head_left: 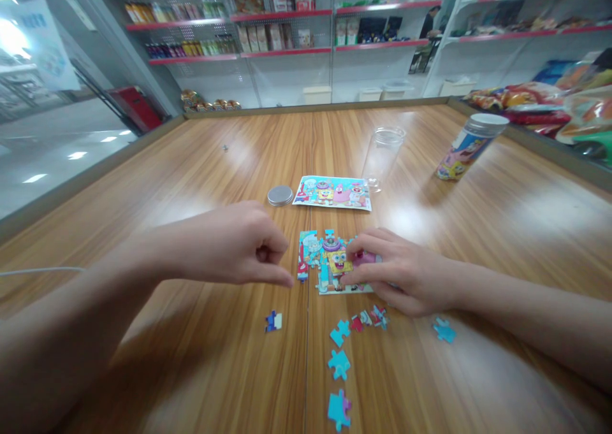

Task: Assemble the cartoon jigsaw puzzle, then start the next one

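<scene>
Hands (406, 271), partly joined puzzle (333, 267), loose pieces (339, 364)

The bare, smooth-skinned left hand (243, 246) has rounded knuckles and a slim thumb (275, 273), and meets a narrow wrist (160, 252) above a bare left forearm (95, 306) that broadens toward the picture's edge. The likewise bare right hand (406, 271) has long, slender fingers (370, 271) and a slim, evenly tapered, uncovered right forearm (526, 319); nail details are too blurred to tell.
</scene>
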